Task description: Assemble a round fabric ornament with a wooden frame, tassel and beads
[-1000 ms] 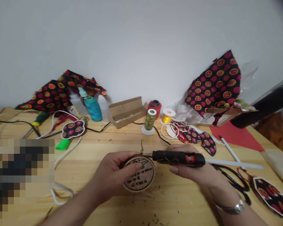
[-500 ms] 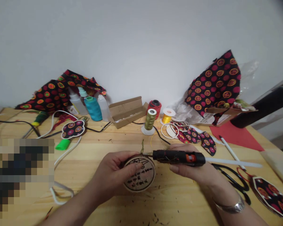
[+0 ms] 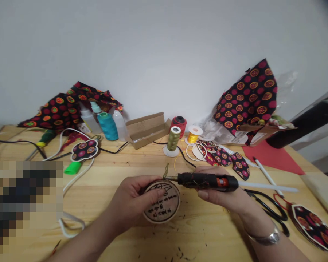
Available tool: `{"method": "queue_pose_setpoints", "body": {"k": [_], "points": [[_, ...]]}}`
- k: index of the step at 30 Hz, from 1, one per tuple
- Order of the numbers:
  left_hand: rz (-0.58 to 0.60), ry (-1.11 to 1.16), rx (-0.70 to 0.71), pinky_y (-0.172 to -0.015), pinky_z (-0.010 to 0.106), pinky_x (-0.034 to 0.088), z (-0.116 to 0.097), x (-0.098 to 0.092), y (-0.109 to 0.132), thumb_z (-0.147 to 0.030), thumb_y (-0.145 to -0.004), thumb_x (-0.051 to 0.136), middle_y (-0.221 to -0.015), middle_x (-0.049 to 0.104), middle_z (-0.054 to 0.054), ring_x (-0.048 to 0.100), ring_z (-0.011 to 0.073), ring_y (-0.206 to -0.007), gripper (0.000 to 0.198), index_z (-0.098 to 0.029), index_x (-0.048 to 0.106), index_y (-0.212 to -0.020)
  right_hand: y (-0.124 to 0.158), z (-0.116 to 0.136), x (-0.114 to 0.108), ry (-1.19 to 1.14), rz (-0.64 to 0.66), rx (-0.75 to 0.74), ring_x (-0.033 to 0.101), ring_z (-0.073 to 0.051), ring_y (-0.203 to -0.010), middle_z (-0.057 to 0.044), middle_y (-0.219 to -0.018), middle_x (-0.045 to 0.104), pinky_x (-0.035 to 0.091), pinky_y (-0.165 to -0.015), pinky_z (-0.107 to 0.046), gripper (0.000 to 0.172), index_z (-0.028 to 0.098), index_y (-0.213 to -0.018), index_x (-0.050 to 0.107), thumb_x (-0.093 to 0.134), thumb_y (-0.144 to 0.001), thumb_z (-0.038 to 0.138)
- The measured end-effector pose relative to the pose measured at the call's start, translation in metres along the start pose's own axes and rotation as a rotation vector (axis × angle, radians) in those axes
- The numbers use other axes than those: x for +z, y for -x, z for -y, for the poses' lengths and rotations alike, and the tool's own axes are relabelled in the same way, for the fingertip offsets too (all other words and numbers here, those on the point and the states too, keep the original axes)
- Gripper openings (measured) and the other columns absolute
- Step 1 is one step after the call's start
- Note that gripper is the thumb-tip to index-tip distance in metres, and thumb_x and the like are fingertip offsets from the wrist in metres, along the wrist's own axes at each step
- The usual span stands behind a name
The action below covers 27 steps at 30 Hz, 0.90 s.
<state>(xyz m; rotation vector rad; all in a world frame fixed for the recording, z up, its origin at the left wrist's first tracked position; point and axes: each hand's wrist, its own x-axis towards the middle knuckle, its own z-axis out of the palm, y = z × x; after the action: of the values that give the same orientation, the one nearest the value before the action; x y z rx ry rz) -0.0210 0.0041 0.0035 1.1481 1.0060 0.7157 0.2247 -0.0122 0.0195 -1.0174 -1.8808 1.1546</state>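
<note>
My left hand (image 3: 138, 196) pinches a round wooden disc (image 3: 166, 209) by its left side, thumb on the face and fingers at the edge. Dark written characters and a line drawing mark the disc's face. From its top edge a short loop of green cord (image 3: 166, 169) sticks up. My right hand (image 3: 217, 194) is wrapped round a black hot glue gun (image 3: 205, 182), with a white glue stick (image 3: 268, 186) coming out of its back end. The gun's metal nozzle points left and meets the disc's top edge by the cord; whether glue is flowing cannot be made out.
Behind the hands stand a green thread spool (image 3: 174, 140), a teal spool (image 3: 108, 126) and an open cardboard box (image 3: 149, 131). Black-handled scissors (image 3: 270, 209) lie beside my right wrist. A fabric-covered octagonal piece (image 3: 315, 227) rests far right, a flower-shaped piece (image 3: 84, 150) at left.
The green cord loop now leans slightly more to the right and looks more open. Both hands keep their hold, and the nozzle stays at the disc's top edge.
</note>
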Motion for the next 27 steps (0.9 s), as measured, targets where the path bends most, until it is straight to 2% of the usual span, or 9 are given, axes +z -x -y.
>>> {"method": "queue_pose_setpoints", "body": {"k": [7, 14, 21, 27], "points": [[-0.051, 0.11, -0.022, -0.065, 0.029, 0.057, -0.0011, 0.0029, 0.0005, -0.025, -0.068, 0.075, -0.076, 0.078, 0.002, 0.069, 0.0178, -0.066, 0.019, -0.019, 0.078, -0.085, -0.0013, 0.0009, -0.002, 0.002, -0.012, -0.001, 0.043, -0.011, -0.059, 0.002, -0.064, 0.048, 0.033, -0.053, -0.024, 0.024, 0.016, -0.065, 0.056, 0.064, -0.079, 0.033], [-0.048, 0.148, -0.016, -0.064, 0.026, 0.056, -0.0011, 0.0039, 0.0015, -0.022, -0.067, 0.076, -0.076, 0.079, 0.0, 0.069, 0.0157, -0.065, 0.017, -0.021, 0.079, -0.084, -0.002, 0.0007, -0.0006, 0.032, -0.012, 0.011, 0.042, -0.011, -0.057, 0.002, -0.062, 0.047, 0.032, -0.052, -0.024, 0.022, 0.016, -0.062, 0.055, 0.064, -0.077, 0.029], [0.005, 0.157, -0.046, -0.062, 0.022, 0.055, 0.0025, 0.0016, 0.0, -0.024, -0.068, 0.078, -0.074, 0.078, -0.002, 0.069, 0.0134, -0.064, 0.016, -0.024, 0.079, -0.084, -0.0022, 0.0014, 0.0013, 0.03, -0.004, 0.027, 0.043, -0.011, -0.057, 0.002, -0.062, 0.047, 0.032, -0.051, -0.024, 0.021, 0.016, -0.063, 0.054, 0.064, -0.076, 0.029], [0.051, 0.07, -0.003, -0.066, 0.021, 0.055, 0.0062, -0.0007, -0.002, -0.024, -0.072, 0.076, -0.078, 0.079, -0.003, 0.069, 0.0137, -0.068, 0.019, -0.027, 0.079, -0.091, -0.004, 0.0011, 0.0052, 0.045, -0.01, 0.014, 0.04, -0.01, -0.055, 0.004, -0.06, 0.043, 0.031, -0.05, -0.024, 0.026, 0.018, -0.059, 0.048, 0.064, -0.076, 0.03]]}}
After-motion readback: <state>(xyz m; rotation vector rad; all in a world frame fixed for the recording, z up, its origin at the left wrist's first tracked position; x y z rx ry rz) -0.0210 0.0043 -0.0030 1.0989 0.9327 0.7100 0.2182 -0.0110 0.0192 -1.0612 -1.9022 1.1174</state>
